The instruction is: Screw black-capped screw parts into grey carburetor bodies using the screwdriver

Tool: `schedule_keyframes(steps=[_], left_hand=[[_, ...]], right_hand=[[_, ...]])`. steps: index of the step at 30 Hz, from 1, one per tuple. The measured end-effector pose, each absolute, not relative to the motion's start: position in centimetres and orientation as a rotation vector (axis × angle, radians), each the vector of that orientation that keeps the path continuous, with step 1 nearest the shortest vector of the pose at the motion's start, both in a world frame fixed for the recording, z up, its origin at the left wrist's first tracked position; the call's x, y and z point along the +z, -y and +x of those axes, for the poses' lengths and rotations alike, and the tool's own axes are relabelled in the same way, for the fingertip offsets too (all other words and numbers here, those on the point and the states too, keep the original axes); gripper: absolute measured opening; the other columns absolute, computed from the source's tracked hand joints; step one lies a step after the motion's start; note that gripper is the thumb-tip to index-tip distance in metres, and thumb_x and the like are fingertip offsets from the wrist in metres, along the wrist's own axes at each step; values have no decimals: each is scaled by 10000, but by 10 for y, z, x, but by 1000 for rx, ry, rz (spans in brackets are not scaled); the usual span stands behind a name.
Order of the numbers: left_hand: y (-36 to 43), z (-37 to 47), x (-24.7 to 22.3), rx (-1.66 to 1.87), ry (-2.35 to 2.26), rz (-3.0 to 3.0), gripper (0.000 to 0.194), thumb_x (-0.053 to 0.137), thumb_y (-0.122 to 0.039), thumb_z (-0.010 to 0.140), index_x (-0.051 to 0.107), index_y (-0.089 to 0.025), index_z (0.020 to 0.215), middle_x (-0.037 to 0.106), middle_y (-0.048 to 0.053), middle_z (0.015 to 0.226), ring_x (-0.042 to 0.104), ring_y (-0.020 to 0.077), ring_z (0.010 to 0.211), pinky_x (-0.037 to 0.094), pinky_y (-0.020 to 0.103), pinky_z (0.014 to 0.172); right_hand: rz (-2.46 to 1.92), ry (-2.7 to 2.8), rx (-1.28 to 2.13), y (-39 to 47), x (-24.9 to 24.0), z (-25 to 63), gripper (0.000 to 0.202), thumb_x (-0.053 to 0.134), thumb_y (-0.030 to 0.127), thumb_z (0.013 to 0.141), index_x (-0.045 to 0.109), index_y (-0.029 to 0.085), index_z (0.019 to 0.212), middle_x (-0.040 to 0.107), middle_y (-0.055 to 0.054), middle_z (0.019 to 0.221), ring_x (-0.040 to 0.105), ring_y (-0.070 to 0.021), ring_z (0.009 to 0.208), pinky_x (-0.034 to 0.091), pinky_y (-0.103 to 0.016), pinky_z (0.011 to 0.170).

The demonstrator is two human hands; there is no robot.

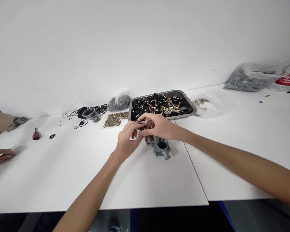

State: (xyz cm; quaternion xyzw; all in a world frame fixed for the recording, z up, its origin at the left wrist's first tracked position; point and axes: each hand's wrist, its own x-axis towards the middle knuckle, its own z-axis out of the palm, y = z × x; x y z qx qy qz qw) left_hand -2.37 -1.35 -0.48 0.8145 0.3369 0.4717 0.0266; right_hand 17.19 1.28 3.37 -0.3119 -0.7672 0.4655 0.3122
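Observation:
A metal carburetor body (162,146) rests on the white table, its round bore facing up. Just behind and left of it, my left hand (128,140) and my right hand (158,125) meet, fingertips pressed around a small black part (142,127). Fingers cover most of that part, so its exact kind does not show. Right behind my hands stands a metal tray (187,102) heaped with black caps and brass-coloured pieces.
Small brass parts (114,119) lie on a white sheet. Left of them are a clear plastic cup (91,114), black rubber rings (83,122) and a red-handled screwdriver (36,134). Another person's hand (1,157) is far left. Plastic bags (253,77) sit along the wall.

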Motion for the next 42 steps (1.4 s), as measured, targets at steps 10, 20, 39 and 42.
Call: schedule_keyframes(steps=[10,20,39,42], left_hand=[[11,-31,5,1637,-1236,2223,220,721,-315,839,665,-183,1007,698,46,933,626,80,622,538,223,550],[11,-32,5,1692,-1202,2134,221,727,-330,830,666,-169,969,680,40,863,597,75,568,535,233,558],[29,-8,0,1373,-1149,1597,248,792,-350,781,686,-188,936,611,-39,542,588,119,467,473,268,478],[30,-5,0,1362,-1151,1587,242,800,-337,773,687,-186,925,618,-39,541,588,118,463,474,274,483]], right_hand=[[-754,1951,1616,-10,25,208,533,701,342,882,480,226,1352,618,-121,1294,606,-224,1166,512,-377,935],[-791,1972,1772,5,18,206,735,575,87,660,558,287,1367,618,-62,1293,581,-196,1053,479,-326,860],[-1029,1207,1395,37,-10,205,587,641,117,558,549,274,1116,572,-35,1036,540,-207,915,455,-316,701],[-1058,1157,1426,41,-9,201,584,642,126,556,544,280,1111,561,-37,1042,528,-192,842,429,-295,611]])
